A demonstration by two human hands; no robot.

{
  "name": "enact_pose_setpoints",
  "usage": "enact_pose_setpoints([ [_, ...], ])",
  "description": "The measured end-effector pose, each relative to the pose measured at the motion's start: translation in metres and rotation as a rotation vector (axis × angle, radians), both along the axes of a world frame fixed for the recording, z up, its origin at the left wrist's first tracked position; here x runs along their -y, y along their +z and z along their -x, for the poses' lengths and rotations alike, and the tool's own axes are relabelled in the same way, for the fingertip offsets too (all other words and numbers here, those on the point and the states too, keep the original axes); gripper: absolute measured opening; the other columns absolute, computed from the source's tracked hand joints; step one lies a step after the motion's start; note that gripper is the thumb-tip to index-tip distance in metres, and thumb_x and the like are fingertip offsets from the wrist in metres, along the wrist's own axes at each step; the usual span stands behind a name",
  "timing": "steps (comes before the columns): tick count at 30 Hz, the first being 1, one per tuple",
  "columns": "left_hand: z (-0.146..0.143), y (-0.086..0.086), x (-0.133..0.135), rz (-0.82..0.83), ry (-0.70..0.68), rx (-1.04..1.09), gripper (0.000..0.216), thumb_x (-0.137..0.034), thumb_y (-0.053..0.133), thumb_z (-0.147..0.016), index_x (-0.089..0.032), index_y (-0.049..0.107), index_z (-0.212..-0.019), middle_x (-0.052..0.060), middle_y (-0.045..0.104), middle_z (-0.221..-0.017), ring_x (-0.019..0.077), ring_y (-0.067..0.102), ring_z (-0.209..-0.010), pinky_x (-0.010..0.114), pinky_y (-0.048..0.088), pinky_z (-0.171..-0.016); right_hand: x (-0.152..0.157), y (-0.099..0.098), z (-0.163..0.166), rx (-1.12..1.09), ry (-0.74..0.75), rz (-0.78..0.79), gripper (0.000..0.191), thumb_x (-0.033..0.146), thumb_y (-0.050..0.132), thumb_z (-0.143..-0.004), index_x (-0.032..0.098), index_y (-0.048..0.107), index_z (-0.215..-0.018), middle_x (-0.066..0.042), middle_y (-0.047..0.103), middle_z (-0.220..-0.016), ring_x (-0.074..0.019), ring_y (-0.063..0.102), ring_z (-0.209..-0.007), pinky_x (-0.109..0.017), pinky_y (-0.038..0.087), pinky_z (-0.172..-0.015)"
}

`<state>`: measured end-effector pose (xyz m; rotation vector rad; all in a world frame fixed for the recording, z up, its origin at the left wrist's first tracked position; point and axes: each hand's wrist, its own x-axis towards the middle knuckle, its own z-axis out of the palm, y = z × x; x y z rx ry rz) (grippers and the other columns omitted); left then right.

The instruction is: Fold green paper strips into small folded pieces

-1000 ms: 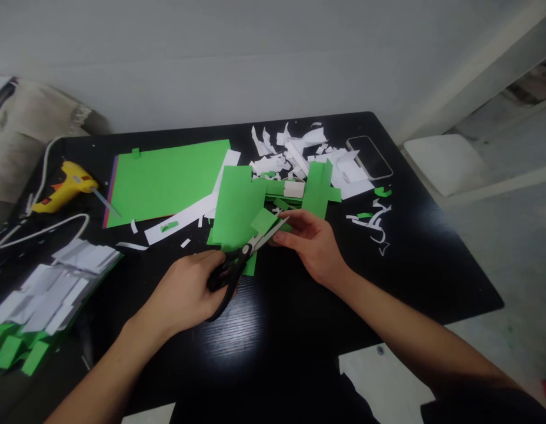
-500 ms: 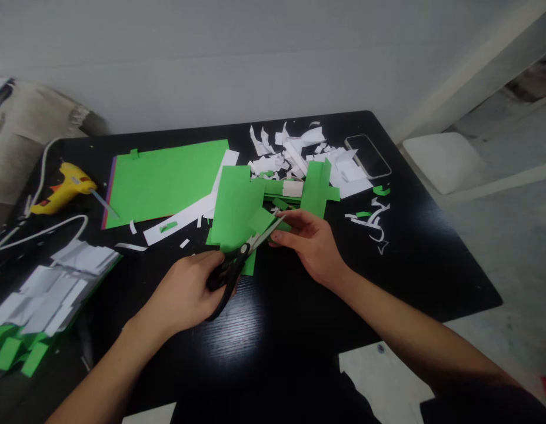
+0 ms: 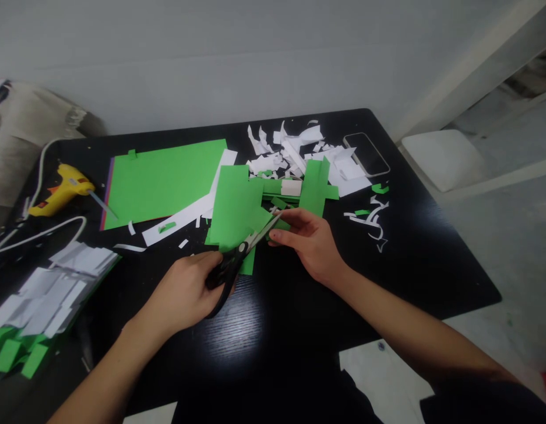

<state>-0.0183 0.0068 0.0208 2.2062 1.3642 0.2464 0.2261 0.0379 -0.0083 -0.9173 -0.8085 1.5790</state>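
My left hand (image 3: 191, 288) grips a pair of black-handled scissors (image 3: 242, 250) by the loops. The blades look nearly closed and point up and right toward my right hand (image 3: 306, 241). Thumb and fingers of my right hand pinch a small piece of green paper (image 3: 272, 234), mostly covered by the fingers and the blade tips. Behind the scissors lies a larger green paper piece (image 3: 235, 197). A folded green strip (image 3: 315, 182) lies just beyond my right hand, with a small whitish block (image 3: 291, 187) left of it.
White paper scraps (image 3: 295, 147) lie at the back, near a phone (image 3: 368, 154). A green sheet (image 3: 167, 182) and a yellow glue gun (image 3: 63, 189) are on the left. White and green paper pieces (image 3: 56, 288) are layered at the near left. The black table's edge (image 3: 449, 203) runs along the right.
The scissor blades have drawn closer together, and the small green square by them shows less. Both hands stay almost in place, while the whole view shifts slightly.
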Motion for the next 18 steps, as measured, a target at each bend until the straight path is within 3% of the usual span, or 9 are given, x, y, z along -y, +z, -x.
enact_pose_setpoints([
  [18, 0.0010, -0.0012, -0.0003, 0.028, 0.026, -0.010, 0.026, -0.034, 0.054, -0.093, -0.019, 0.056, -0.072, 0.002, 0.061, -0.065, 0.0173, 0.059, -0.057, 0.030, 0.041, -0.057, 0.0000, -0.0009, 0.0004, 0.001, -0.009, 0.001, 0.032, 0.020, 0.096, -0.065, 0.025, 0.079, -0.092, 0.001, 0.075, -0.095, -0.0175, 0.075, -0.085, -0.038, 0.070, -0.079],
])
